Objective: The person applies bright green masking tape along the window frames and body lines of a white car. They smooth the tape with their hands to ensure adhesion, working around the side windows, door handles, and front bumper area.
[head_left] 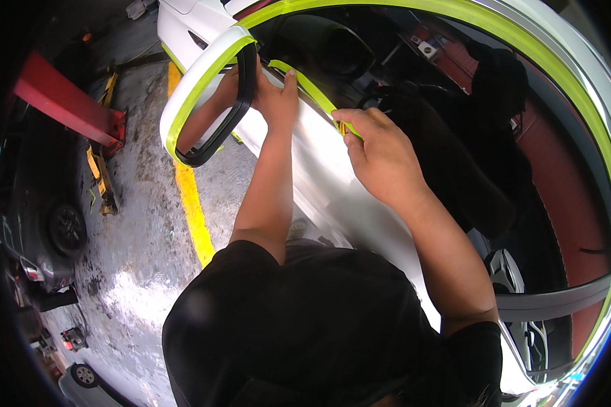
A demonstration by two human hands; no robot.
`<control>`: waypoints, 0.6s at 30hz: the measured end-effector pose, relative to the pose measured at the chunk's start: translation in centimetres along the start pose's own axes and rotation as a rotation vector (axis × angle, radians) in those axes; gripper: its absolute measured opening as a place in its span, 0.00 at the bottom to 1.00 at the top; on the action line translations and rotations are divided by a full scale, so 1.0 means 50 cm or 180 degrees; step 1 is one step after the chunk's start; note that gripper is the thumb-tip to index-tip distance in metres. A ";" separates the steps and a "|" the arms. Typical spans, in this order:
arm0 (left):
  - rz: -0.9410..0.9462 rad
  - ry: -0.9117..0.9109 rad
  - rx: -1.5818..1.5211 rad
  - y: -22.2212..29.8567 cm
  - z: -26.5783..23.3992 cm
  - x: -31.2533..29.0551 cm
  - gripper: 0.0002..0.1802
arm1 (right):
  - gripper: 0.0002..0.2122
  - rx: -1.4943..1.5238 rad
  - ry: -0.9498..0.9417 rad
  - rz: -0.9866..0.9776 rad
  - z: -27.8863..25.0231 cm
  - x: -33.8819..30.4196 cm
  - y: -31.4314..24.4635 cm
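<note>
A strip of yellow-green masking tape [308, 87] runs along the lower edge of the dark side window [414, 129] of a white car. My right hand [383, 152] is closed at the near end of this strip, thumb and fingers pinching it; a small orange-yellow bit shows between them. My left hand [276, 102] lies further ahead, behind the side mirror [207, 95]. Its thumb points up beside the tape, apart from the fingers, which the mirror's black rim partly hides. The mirror's white shell carries a band of the same tape.
More tape [523, 44] borders the window's upper frame. Below it is the white door panel [332, 180]. To the left stand a red lift post [71, 102] and yellow lift arms [100, 180]. A yellow line [192, 203] crosses the grey floor. A dark car [41, 224] stands far left.
</note>
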State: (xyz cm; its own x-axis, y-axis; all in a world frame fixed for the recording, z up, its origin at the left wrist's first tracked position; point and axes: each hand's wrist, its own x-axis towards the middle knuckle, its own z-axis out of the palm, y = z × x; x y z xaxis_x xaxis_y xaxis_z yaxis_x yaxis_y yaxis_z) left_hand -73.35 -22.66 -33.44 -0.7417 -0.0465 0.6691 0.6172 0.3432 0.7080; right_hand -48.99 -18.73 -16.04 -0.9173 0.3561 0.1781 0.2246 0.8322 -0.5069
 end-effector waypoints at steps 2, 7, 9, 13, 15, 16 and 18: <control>-0.0297 -0.0045 -0.0437 -0.015 -0.004 -0.011 0.38 | 0.15 -0.0015 0.0018 -0.0062 0.001 0.002 -0.003; -0.1646 -0.0222 -0.1888 -0.060 0.000 -0.006 0.26 | 0.15 0.0105 0.0025 0.0001 0.003 0.005 -0.003; -0.2012 -0.0222 -0.1896 -0.070 -0.002 -0.007 0.21 | 0.16 0.0179 0.0013 0.0042 0.005 0.004 -0.002; -0.1119 -0.0249 -0.1131 -0.050 -0.034 -0.050 0.15 | 0.16 0.0146 -0.0039 0.0068 0.005 0.009 -0.008; -0.0318 -0.0472 -0.1044 -0.059 -0.048 -0.065 0.20 | 0.16 0.0143 -0.0037 0.0047 0.007 0.008 -0.009; -0.0257 -0.0576 -0.1104 -0.067 -0.053 -0.062 0.22 | 0.16 0.0187 -0.0036 0.0047 0.007 0.007 -0.010; -0.0137 -0.0790 -0.1231 -0.082 -0.058 -0.054 0.26 | 0.16 0.0234 -0.0013 0.0022 0.006 0.003 -0.010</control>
State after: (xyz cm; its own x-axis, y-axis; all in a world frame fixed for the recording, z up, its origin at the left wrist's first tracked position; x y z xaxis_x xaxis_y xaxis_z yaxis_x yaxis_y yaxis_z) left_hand -73.12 -26.67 -37.52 -0.7801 0.1894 0.5963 0.6022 -0.0316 0.7978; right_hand -49.36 -19.22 -16.02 -0.9172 0.3598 0.1710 0.2063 0.7963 -0.5687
